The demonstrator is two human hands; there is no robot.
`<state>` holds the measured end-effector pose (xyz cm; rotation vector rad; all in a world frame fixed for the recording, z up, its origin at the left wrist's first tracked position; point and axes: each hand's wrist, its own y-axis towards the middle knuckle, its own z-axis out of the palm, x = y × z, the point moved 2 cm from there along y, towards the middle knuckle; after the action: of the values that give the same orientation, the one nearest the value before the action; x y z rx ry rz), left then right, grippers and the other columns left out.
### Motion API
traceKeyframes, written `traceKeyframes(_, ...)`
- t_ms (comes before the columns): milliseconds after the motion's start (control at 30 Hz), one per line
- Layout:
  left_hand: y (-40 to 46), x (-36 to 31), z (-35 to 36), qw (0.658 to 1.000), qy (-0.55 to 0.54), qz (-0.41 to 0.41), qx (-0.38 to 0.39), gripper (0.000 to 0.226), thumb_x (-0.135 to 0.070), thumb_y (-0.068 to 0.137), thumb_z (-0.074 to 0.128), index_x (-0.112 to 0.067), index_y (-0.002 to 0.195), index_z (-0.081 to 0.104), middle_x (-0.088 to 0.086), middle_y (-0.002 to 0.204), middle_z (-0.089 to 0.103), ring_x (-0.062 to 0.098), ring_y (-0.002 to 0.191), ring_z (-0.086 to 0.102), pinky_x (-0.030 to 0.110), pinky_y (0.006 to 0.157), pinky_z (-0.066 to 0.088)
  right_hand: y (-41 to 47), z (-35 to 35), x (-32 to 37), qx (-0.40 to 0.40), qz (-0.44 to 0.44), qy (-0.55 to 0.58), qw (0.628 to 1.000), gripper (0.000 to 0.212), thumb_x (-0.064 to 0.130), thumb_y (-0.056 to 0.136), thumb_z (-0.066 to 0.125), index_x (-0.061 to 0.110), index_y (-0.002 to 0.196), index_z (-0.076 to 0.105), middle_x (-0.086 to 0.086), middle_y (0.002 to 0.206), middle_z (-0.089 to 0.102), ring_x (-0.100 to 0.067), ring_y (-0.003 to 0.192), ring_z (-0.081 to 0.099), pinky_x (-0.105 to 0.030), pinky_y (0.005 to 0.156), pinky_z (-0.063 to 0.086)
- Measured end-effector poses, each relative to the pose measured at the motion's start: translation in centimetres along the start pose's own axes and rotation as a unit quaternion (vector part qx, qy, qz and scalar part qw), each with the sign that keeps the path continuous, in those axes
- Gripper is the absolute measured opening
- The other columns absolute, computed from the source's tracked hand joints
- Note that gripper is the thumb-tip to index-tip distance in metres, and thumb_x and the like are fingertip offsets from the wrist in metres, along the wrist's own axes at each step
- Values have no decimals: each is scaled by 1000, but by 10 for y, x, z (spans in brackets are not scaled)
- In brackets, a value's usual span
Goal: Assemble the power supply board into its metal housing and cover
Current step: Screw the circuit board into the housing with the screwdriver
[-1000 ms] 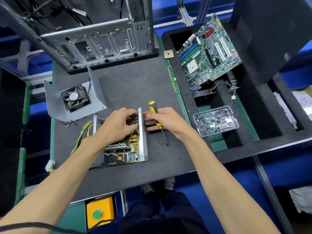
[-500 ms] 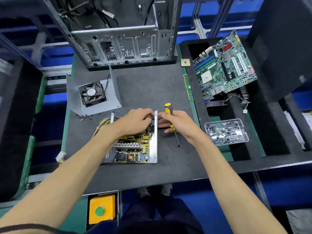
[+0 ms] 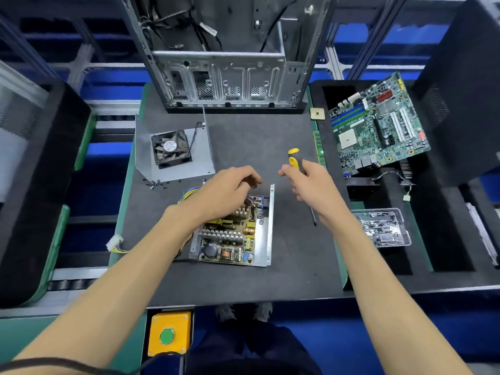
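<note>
the right hand (image 3: 311, 185), gripping the yellow-and-black-handled screwdriver (image 3: 297, 165), has drawn back from the upright side wall of the grey metal housing (image 3: 270, 223); it is now clear of it, with the fingertips no longer touching.

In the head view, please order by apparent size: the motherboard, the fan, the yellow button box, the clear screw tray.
1. motherboard
2. and 3. clear screw tray and yellow button box: they look alike, and the box is nearer the camera
4. fan

Board's (image 3: 230, 234) far corner under left hand (image 3: 224, 190)
</note>
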<state>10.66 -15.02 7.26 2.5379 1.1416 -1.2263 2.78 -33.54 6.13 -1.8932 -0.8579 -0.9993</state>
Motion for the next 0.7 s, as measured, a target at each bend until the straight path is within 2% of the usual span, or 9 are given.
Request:
traceKeyframes(100,-12,4,-15,998,-26,-1,-48,39,0,94,41,-20,114,67,-5,108,70,4,97,62,26,82,49,-4,8,32,18,-40,63,997,22,40,92,60,20,84,58,12,57,33,-11,51,30,-28,52,28)
traceKeyframes(167,-21,11,-25,996,-47,-10,-80,37,1,93,43,-21,110,68,-8,102,71,0,97,63,21,80,49,-8,19,51,43,-51,113,991,19,36,93,56,18,89,53,11,57,34,-10,49,28,-23,45,26)
traceKeyframes(233,-29,20,-36,990,-64,-27,-119,34,0,93,46,-24,104,68,-14,94,70,-7,92,63,14,74,46,-12,30,68,55,-60,151,985,18,28,100,54,17,86,55,7,58,41,-10,49,36,-22,43,32)
traceKeyframes(267,-34,25,-43,987,-67,-36,-142,33,0,93,48,-24,102,69,-16,91,70,-8,89,63,12,73,45,-14,35,75,53,-65,165,983,21,25,103,53,15,85,58,5,60,47,-11,50,45,-24,45,40)
traceKeyframes(333,-41,38,-57,977,-62,-62,-193,30,-1,92,51,-23,98,71,-16,84,70,-4,83,64,15,76,48,-15,45,87,50,-77,184,979,30,26,106,53,13,82,65,0,68,58,-11,58,59,-30,56,56)
traceKeyframes(367,-45,47,-64,971,-57,-81,-217,28,-2,91,53,-23,95,71,-15,82,71,0,80,65,18,77,49,-15,49,90,50,-86,175,980,36,30,107,53,14,79,69,-1,71,61,-10,60,61,-30,62,58)
traceKeyframes(433,-53,68,-76,960,-49,-130,-244,25,-4,89,58,-25,89,72,-10,80,71,10,76,66,23,77,52,-15,58,95,55,-93,144,984,45,40,106,52,21,74,76,5,64,57,-7,55,52,-24,58,49)
traceKeyframes(533,-66,102,-80,947,-19,-200,-250,21,-8,89,62,-27,88,70,-8,77,70,13,75,63,29,78,55,-13,75,94,75,-61,173,980,46,43,106,52,18,74,76,5,56,45,-12,51,37,-23,49,35)
traceKeyframes(700,-79,128,-60,941,38,-251,-222,15,-9,86,64,-24,85,64,-13,71,65,20,81,66,36,80,55,-6,103,84,77,-23,175,981,35,31,105,54,13,81,72,3,56,57,-11,48,49,-22,45,40)
